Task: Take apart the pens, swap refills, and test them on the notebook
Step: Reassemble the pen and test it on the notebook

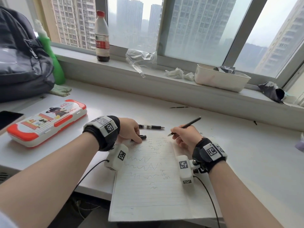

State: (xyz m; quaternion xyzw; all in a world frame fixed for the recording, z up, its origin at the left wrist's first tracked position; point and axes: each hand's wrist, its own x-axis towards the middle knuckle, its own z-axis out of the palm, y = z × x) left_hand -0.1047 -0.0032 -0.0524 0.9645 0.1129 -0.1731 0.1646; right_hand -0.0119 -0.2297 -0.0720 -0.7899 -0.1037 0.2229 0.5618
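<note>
- Notebook lies open on the desk, its near edge hanging over the desk's front. The lined page carries many wavy test scribbles, mostly on the upper half.
- My right hand pinches a black pen in a writing grip, tip pointing down-left, just above the page's top right corner. Whether the tip touches paper, I cannot tell.
- My left hand is curled at the page's top left, fingertips pressed on a short black pen part lying at the notebook's top edge.
- A second pen, black with a white label, lies flat on the desk just beyond the notebook, between my hands, tip to the right.
- Both wrists wear black straps with white marker blocks; thin black cables run off them toward me.
- Pencil case, white and orange with a bear print, sits to the left, well apart from the notebook.
- Backpack stands at far left, a green bottle beside it.
- On the sill: a dark-liquid bottle, crumpled plastic, tissues, a white tray.
</note>
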